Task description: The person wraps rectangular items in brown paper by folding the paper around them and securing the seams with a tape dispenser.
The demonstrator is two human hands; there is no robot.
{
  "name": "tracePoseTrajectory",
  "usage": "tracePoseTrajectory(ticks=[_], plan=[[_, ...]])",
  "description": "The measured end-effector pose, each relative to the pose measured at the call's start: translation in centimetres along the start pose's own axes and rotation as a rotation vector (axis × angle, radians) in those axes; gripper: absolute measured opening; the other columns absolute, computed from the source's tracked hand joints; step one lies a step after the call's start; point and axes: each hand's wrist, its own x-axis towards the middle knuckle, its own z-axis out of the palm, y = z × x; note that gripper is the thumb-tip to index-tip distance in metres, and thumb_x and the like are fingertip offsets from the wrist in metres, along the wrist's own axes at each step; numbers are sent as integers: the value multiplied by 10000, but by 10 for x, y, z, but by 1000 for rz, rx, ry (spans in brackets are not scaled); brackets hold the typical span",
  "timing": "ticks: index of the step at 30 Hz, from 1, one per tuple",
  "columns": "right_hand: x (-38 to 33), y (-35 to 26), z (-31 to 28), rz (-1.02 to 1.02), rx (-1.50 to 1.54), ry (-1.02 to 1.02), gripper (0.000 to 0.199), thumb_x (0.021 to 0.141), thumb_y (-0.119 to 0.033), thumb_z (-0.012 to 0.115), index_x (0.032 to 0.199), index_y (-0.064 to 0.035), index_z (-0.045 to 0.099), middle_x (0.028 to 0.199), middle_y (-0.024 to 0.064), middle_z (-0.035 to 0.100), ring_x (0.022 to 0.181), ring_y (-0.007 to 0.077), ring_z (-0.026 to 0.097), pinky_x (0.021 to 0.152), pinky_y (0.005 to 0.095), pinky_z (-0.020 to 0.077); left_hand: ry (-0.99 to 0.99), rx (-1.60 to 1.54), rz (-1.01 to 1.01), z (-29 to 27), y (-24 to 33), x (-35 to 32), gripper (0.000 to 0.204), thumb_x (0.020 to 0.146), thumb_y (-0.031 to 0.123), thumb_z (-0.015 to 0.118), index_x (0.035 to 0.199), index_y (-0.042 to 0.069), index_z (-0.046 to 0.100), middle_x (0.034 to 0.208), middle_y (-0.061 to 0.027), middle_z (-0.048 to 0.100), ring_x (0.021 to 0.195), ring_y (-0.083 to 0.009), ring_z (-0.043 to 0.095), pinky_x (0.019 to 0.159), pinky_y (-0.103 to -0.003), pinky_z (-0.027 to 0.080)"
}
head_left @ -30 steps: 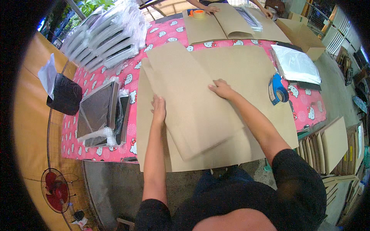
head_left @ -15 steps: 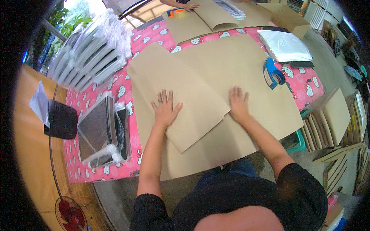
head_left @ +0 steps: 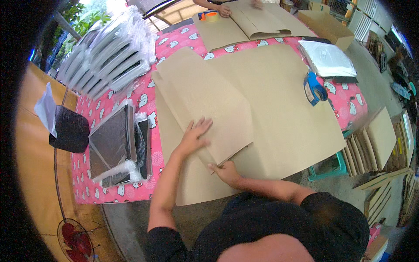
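A large brown cardboard sheet (head_left: 283, 109) lies on the table, its left part folded over into a slanting brown flap (head_left: 209, 96). My left hand (head_left: 195, 138) rests on the flap's left side with its fingers stretched out. Down at the flap's near corner, my right hand (head_left: 227, 173) has its thumb on top and its fingers curled round the edge, gripping the cardboard. A blue tape dispenser (head_left: 315, 89) stands on the sheet's right side, away from both hands.
Plastic-wrapped dark frames (head_left: 112, 144) lie left, below a tall stack of wrapped panels (head_left: 109, 52). A white package (head_left: 327, 59) sits at the far right. Across the table (head_left: 135, 98), a co-worker's hand (head_left: 224, 11) rests by another cardboard sheet (head_left: 222, 35) and orange tape.
My right hand has moved from the flap's right side to its near corner and closed on it. My left hand has turned and shifted slightly. The co-worker's sheet has curled over.
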Motion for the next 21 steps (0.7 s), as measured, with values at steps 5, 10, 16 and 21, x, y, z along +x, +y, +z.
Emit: tracePoseTrajectory(ticks=[5,10,16,21], plan=[[35,-25,-67,-156,-461,-42,212,789,-226,604,927,-75,658,951,159,635,865,320,607,753,399,484,114,28,-16,7,18,-36,685,663,212,718,1298,185,461,1381,-39,399,1315,-242,299,1071,-526,122],[-10,-4,-149,-735,-297,120,159,799,-202,598,761,-61,661,754,117,653,653,271,633,608,381,513,453,167,-94,47,0,-48,696,627,80,689,1283,145,465,1377,-106,388,1316,-258,295,1068,-511,146],[95,45,-238,-118,-858,391,638,796,-316,597,1293,7,361,1321,221,368,1234,333,350,991,477,295,492,231,-769,46,40,-23,802,687,188,667,1366,31,269,1427,-224,227,1349,-317,184,1013,-622,136],[104,68,-149,28,-1243,207,884,806,-395,548,1371,96,79,1460,251,19,1364,358,61,1068,547,105,525,523,-1194,111,62,-22,717,785,323,569,1344,-24,284,1435,-234,196,1358,-306,159,972,-688,100]])
